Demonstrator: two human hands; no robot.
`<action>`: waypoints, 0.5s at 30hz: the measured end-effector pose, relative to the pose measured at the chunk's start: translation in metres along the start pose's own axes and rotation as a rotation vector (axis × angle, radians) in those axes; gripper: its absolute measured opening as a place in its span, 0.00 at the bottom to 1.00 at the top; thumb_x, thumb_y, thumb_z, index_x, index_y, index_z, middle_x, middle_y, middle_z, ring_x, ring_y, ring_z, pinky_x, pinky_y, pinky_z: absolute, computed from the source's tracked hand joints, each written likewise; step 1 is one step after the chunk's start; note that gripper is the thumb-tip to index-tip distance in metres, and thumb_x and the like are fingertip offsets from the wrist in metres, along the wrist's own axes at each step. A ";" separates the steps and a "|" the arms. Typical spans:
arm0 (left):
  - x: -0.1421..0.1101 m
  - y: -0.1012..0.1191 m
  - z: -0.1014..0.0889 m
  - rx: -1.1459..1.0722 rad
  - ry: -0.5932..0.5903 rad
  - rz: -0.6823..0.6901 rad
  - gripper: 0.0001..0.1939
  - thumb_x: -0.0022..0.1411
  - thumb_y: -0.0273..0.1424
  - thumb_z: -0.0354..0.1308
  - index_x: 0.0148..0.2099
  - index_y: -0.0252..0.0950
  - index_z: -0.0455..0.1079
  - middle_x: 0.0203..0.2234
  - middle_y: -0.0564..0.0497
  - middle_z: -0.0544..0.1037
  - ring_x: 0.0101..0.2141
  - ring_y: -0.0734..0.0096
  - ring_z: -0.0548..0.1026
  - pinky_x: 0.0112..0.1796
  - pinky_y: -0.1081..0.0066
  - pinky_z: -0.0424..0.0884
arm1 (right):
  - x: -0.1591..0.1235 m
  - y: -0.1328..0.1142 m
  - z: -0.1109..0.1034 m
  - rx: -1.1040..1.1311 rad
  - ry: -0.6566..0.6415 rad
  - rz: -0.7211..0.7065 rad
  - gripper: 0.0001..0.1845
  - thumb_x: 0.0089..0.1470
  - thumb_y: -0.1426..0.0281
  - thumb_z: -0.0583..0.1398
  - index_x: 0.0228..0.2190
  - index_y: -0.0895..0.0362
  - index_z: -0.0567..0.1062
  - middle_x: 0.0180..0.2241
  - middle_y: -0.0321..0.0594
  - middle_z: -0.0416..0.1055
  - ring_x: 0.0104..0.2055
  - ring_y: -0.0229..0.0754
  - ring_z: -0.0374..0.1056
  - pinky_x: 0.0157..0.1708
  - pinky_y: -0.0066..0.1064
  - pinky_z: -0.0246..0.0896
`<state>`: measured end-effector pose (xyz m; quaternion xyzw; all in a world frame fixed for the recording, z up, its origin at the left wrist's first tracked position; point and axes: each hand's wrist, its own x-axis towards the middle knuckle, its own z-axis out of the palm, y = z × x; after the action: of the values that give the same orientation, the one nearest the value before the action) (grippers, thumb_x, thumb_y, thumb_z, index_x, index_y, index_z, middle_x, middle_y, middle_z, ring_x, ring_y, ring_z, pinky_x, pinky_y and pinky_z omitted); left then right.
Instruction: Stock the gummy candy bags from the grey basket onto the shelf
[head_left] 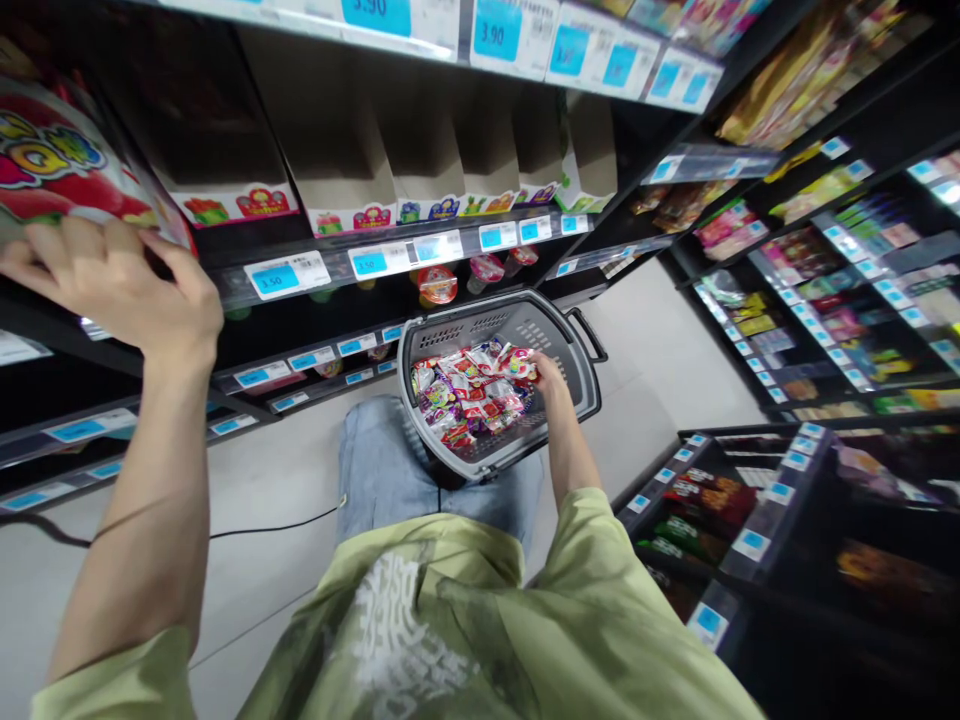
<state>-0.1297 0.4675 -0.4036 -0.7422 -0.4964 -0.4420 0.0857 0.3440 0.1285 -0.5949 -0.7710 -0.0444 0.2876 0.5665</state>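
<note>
My right hand [551, 378] reaches into a dark grey shopping basket [581, 350] and pinches a red and white candy packet [517, 363] at its right end. Beneath that packet lies a loose heap of small shiny candy packets [472, 395], red, white and purple. The basket sits in front of my knees, close to the shelves. Up on the left, my left hand [124, 285] has its fingers bent over the shelf edge, just below a large red and white candy bag [67, 160]. Its fingertips are hidden.
Open cardboard display boxes [330, 140] line the shelf ahead, above blue price tags [382, 260]. Small lidded cups [437, 285] stand on the shelf below. More snack shelves [810, 290] rise on the right. A black cable [277, 525] crosses the tiled floor.
</note>
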 end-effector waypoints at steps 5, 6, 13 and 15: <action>0.000 0.001 0.000 0.020 0.001 0.022 0.11 0.62 0.30 0.48 0.41 0.30 0.69 0.39 0.45 0.72 0.52 0.47 0.68 0.54 0.45 0.54 | -0.012 0.017 0.038 -0.404 -0.117 0.080 0.16 0.64 0.62 0.60 0.47 0.61 0.73 0.42 0.42 0.73 0.39 0.38 0.72 0.39 0.34 0.73; 0.000 0.000 0.000 0.025 0.004 0.027 0.11 0.62 0.30 0.48 0.41 0.30 0.69 0.39 0.46 0.72 0.51 0.47 0.68 0.54 0.45 0.54 | -0.014 0.019 0.044 -0.493 -0.118 0.070 0.16 0.64 0.62 0.60 0.48 0.61 0.73 0.44 0.42 0.73 0.41 0.39 0.72 0.40 0.35 0.73; -0.001 -0.004 0.003 -0.014 -0.016 0.020 0.13 0.66 0.32 0.46 0.42 0.30 0.68 0.38 0.47 0.69 0.52 0.49 0.66 0.57 0.43 0.48 | -0.027 0.012 0.094 -1.077 -0.086 -0.207 0.19 0.63 0.66 0.61 0.53 0.59 0.71 0.59 0.48 0.64 0.61 0.52 0.62 0.61 0.54 0.59; -0.002 -0.007 0.007 -0.014 -0.010 0.007 0.13 0.67 0.34 0.45 0.43 0.31 0.67 0.41 0.46 0.70 0.54 0.48 0.65 0.58 0.42 0.45 | -0.031 0.011 0.123 -1.171 -0.168 -0.331 0.19 0.64 0.67 0.59 0.55 0.59 0.70 0.62 0.48 0.61 0.65 0.53 0.57 0.64 0.55 0.53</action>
<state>-0.1323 0.4733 -0.4116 -0.7467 -0.4910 -0.4416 0.0798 0.2548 0.2167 -0.6162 -0.9117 -0.3587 0.1834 0.0808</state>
